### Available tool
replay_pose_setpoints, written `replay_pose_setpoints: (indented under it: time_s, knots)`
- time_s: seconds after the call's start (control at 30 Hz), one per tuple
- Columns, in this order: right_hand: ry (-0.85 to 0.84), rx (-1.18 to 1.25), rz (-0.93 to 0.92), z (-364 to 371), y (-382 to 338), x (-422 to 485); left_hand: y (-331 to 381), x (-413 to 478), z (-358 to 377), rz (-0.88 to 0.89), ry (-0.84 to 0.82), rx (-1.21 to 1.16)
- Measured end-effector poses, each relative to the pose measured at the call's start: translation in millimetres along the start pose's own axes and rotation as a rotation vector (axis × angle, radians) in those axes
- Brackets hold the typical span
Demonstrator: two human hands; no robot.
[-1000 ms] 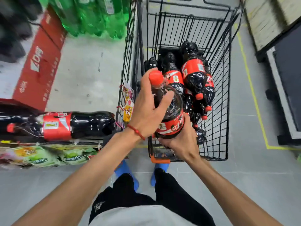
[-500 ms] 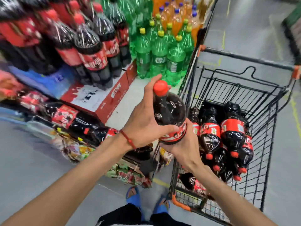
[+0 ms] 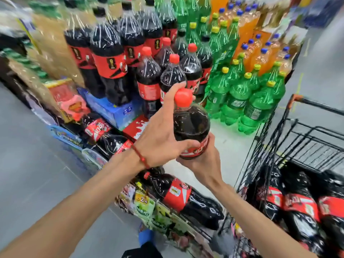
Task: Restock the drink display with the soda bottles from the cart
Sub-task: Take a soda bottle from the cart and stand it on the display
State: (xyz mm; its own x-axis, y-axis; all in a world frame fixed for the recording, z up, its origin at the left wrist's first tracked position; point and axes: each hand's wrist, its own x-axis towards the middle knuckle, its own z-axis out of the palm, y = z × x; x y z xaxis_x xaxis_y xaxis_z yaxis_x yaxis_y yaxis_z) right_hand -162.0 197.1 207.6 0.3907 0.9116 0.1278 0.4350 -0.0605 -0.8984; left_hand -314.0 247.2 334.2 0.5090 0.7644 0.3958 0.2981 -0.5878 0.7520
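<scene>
A large cola bottle point(image 3: 190, 123) with a red cap and red label is held upright in front of me, above the floor display. My left hand point(image 3: 160, 135) wraps its shoulder and neck from the left. My right hand point(image 3: 202, 161) cups its base from below and behind. Beyond it, red-capped cola bottles point(image 3: 149, 79) stand on the display point(image 3: 137, 127), with taller wrapped cola packs point(image 3: 109, 58) behind them. At the lower right, several more cola bottles point(image 3: 299, 205) lie in the black wire cart point(image 3: 305, 138).
Green soda bottles point(image 3: 240, 101) stand right of the colas, orange drinks point(image 3: 260, 51) behind them. One cola bottle point(image 3: 182, 194) lies on its side on a low shelf of snack packs point(image 3: 145, 205). Grey floor runs along the left.
I have turned from the cart toward the display, carrying the bottle in both hands. The cart has slid to the right edge and the standing colas are now directly behind the bottle.
</scene>
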Motion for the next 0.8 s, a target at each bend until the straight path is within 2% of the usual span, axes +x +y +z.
replay_pose_setpoints:
  time_s: [0.17, 0.43, 0.8]
  knots:
    - [0.01, 0.031, 0.02, 88.7, -25.7, 40.6, -63.7, 29.0, -65.5, -0.014, -0.07, 0.065]
    - [0.018, 0.025, 0.057, 188.6, -41.8, 86.8, -151.6, 60.2, -130.1, -0.093, -0.159, 0.101]
    - [-0.029, -0.011, 0.112, 236.3, -41.2, 132.1, -203.4, 92.2, -155.5, -0.094, -0.123, 0.148]
